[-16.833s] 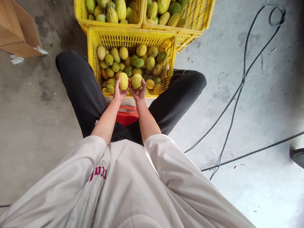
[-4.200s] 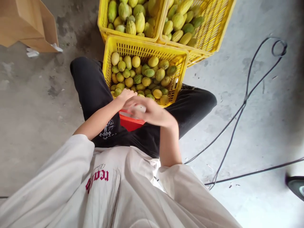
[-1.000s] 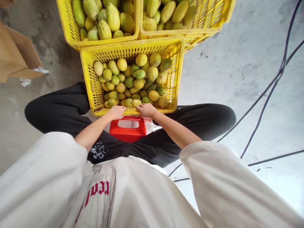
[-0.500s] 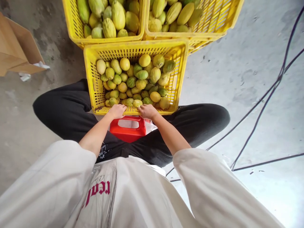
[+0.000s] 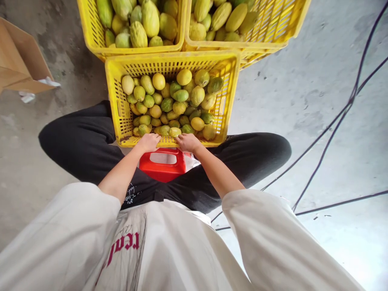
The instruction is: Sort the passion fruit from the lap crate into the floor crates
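Observation:
A yellow slatted plastic crate [image 5: 172, 55] stands between my knees, holding many small round and oval green-yellow fruits [image 5: 180, 95], which look like small melons or papayas. My left hand [image 5: 149, 142] grips the crate's near rim left of its middle, fingers curled over the edge. A short way to the right, my right hand [image 5: 188, 143] holds the same rim, its fingertips close to a yellow fruit [image 5: 175, 132]. Neither hand has a fruit in it. Beneath my wrists a red plastic stool [image 5: 162, 171] with an oblong opening shows between my legs.
Behind stand two more yellow crates, the left one [image 5: 91, 28] and the right one [image 5: 279, 20], both with larger green-yellow fruits. An opened cardboard box [image 5: 36, 60] lies at the far left. Black cables [image 5: 336, 125] cross the concrete floor [image 5: 273, 97] on the right.
The view has shifted very slightly, so the box and cables sit a little further left. Both hands stay on the crate's near rim.

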Motion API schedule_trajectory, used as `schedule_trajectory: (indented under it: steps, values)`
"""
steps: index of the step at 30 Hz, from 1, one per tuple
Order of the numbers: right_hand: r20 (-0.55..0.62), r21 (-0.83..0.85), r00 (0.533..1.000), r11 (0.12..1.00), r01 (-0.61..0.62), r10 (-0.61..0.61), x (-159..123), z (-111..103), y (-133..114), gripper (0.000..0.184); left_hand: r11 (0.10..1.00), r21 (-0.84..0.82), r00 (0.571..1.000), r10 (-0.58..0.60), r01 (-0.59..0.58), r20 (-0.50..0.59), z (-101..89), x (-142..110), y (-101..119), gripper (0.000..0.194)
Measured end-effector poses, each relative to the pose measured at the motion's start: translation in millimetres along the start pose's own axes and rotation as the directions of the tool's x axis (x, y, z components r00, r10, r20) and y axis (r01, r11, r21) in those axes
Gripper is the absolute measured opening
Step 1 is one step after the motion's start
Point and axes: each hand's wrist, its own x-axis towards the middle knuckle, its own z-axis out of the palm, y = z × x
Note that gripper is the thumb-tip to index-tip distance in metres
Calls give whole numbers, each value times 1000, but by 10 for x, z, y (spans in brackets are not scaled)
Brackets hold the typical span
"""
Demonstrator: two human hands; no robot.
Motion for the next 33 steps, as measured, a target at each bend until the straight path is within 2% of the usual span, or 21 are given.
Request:
schedule_trajectory:
  steps: [16, 19, 21, 24, 26, 27, 28, 30, 31, 33]
  values:
    - [-53, 3, 998, 1000, 26, -25, 12, 17, 15, 43, 1000, -12, 1000, -3, 3, 3, 21, -9, -17, 43]
    - [-49, 5, 999, 1000, 23, -23, 25, 16, 25, 43, 995, -103, 1000, 17, -18, -7, 35, 52, -73, 43]
    - [-52, 19, 998, 999, 26, -25, 33, 20, 48, 44, 973, -232, 999, 28, -19, 35, 40, 143, -158, 51]
    - [-71, 47, 996, 997, 57, -53, 33, 26, 91, 47, 874, -477, 984, -3, 88, 177, 44, 340, -358, 65]
    - [-94, 55, 992, 995, 86, -81, 37, 14, 108, 50, 776, -584, 961, -102, 238, 256, 58, 489, -495, 56]
    - [-100, 60, 990, 993, 106, -100, 50, -3, 110, 50, 742, -590, 945, -192, 317, 266, 74, 564, -546, 51]
    - [-110, 75, 988, 990, 121, -112, 75, -28, 109, 48, 730, -568, 925, -295, 380, 239, 98, 638, -575, 46]
    - [-151, 166, 985, 980, 107, -82, 168, -95, 103, 47, 740, -521, 892, -441, 426, 104, 171, 777, -558, 38]
    - [-183, 241, 983, 968, 74, -30, 234, -130, 105, 47, 755, -514, 890, -455, 408, 36, 216, 841, -513, 40]
    - [-247, 390, 962, 921, -11, 116, 381, -181, 129, 48, 776, -541, 915, -403, 325, -29, 302, 949, -380, 61]
